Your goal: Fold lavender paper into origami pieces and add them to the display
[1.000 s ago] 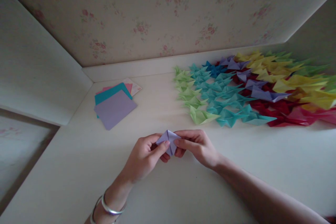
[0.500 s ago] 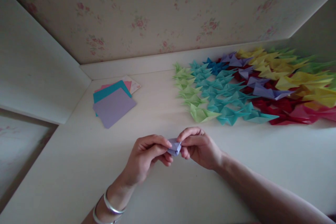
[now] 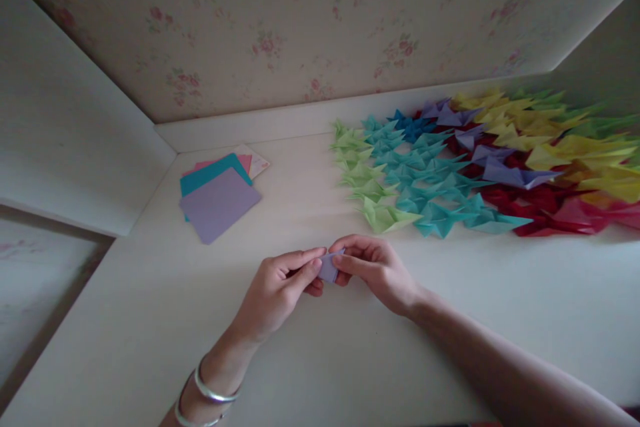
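1. While both hands share one small piece, let each do its own job: the left hand [image 3: 277, 293] is clamped on the left side of the purple paper [image 3: 327, 269], thumb on top and fingers beneath, and the right hand [image 3: 376, 273] pinches the right side in much the same way.
2. As the paper sits directly between the two hands, the left would probably serve best as the steady side; a light, even pinch should hold the layers without bending them.
3. Before pressing hard, match edges and corners. The fingers hide part of the paper, so easing one fingertip aside for a look seems wise.
4. Press with the right thumb, which lies on the upper face, sliding it outward along the fold; that should crease more cleanly than one squeeze.
5. Being small and folded, the paper is likely springy, so a second pass would help.
6. Below the hands is the table [image 3: 320, 363]. Whether the paper touches it is hard to tell; its flat surface could give firm backing.
7. Keep the right hand's movements short: a green shape [image 3: 387, 215] lies just beyond its knuckles. The sheets [image 3: 221, 206] lie beyond and left of the left hand, well apart from it.
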The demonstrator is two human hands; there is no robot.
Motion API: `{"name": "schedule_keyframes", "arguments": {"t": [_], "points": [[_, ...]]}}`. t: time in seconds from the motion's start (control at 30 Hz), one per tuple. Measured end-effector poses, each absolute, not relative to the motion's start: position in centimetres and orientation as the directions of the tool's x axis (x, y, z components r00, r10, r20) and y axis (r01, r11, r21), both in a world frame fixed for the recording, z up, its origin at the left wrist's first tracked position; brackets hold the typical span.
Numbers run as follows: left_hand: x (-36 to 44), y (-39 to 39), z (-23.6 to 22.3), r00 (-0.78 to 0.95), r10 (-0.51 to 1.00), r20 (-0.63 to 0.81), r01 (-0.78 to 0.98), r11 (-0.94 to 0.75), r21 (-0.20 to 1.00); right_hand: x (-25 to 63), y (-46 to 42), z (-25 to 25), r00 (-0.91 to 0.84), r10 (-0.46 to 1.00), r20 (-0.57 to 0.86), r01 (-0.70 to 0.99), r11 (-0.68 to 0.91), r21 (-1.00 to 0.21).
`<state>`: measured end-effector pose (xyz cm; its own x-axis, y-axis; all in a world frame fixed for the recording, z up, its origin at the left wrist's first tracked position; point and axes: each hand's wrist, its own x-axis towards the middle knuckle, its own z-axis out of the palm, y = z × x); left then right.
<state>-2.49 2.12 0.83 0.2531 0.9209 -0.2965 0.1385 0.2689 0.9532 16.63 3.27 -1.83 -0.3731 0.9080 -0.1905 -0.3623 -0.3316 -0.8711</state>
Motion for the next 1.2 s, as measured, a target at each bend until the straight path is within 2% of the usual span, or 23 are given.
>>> {"name": "schedule_keyframes", "arguments": {"t": [0.1,0.3,0.43,0.53,0.63,0.7,0.8,0.97,1.1,1.2], "points": [[-2.4,2.3,0.9,0.281,0.923,-0.263,0.177,0.22,0.959,16.7,3.4,-1.7,-0.352,0.917,-0.188,-0.309,-0.303,-0.902],[-2.3,2.3,0.7,0.243,0.908,-0.342,0.209,0.295,0.932,16.9,3.1,-2.2,-0.341,0.934,-0.11,-0.188,-0.182,-0.965],[-2.4,2.3,0.6,0.274,0.91,-0.31,0.309,0.222,0.925,16.8,2.9,-3.1,-0.339,0.94,-0.042,-0.051,-0.063,-0.997],[-2.2,2.1,0.8,0.261,0.948,-0.185,0.468,0.044,0.883,16.8,2.9,-3.5,-0.346,0.938,-0.016,-0.021,-0.025,-0.999],[-2.0,1.7,1.0,0.274,0.961,0.031,0.639,-0.206,0.741,16.7,2.9,-3.4,-0.346,0.937,-0.048,-0.037,-0.065,-0.997],[-1.8,1.5,1.0,0.329,0.936,0.121,0.676,-0.323,0.663,16.7,2.9,-3.0,-0.374,0.925,-0.068,-0.018,-0.08,-0.997],[-1.7,1.2,0.9,0.382,0.907,0.175,0.668,-0.402,0.626,16.8,3.0,-2.4,-0.42,0.905,-0.061,0.04,-0.048,-0.998],[-1.6,1.3,1.0,0.334,0.931,0.15,0.642,-0.341,0.686,16.9,3.0,-2.0,-0.387,0.919,-0.077,0.125,-0.031,-0.992],[-1.8,1.4,1.2,0.253,0.967,-0.022,0.548,-0.124,0.827,17.0,3.0,-2.0,-0.349,0.932,-0.1,0.135,-0.055,-0.989],[-1.9,1.5,1.1,0.221,0.967,-0.129,0.435,0.021,0.9,17.0,3.1,-1.8,-0.364,0.92,-0.143,0.051,-0.133,-0.99]]}}
